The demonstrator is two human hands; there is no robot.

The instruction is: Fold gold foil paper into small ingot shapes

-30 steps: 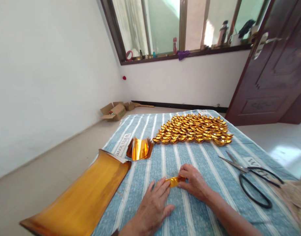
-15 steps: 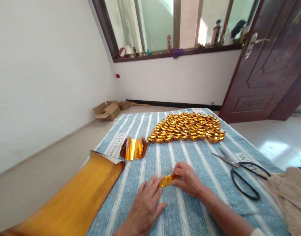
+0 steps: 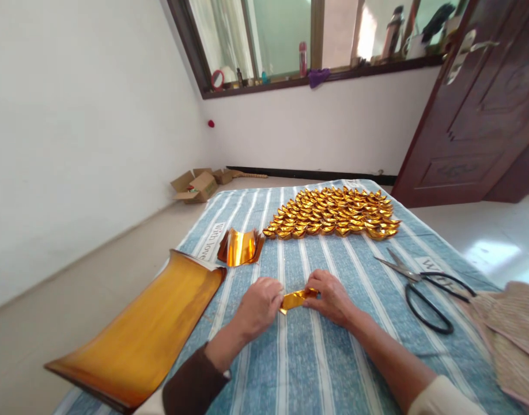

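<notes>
Folded gold foil strip [image 3: 297,299] held just above striped cloth [image 3: 299,369], near cloth's front-centre. Long axis runs L–R, slightly tilted, left end lower. Left hand [image 3: 258,306] pinching left end, fingers curled; right hand [image 3: 331,298] pinching right end. Both equally near, one per end. Finished gold ingots [image 3: 333,213] massed at far edge. Foil sheets [image 3: 240,249] and large gold sheet [image 3: 143,334] toward left edge; scissors [image 3: 424,288] toward right edge.

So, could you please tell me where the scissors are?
The scissors lie on the striped cloth, to the right of the right hand, below the gold ingots.
</notes>
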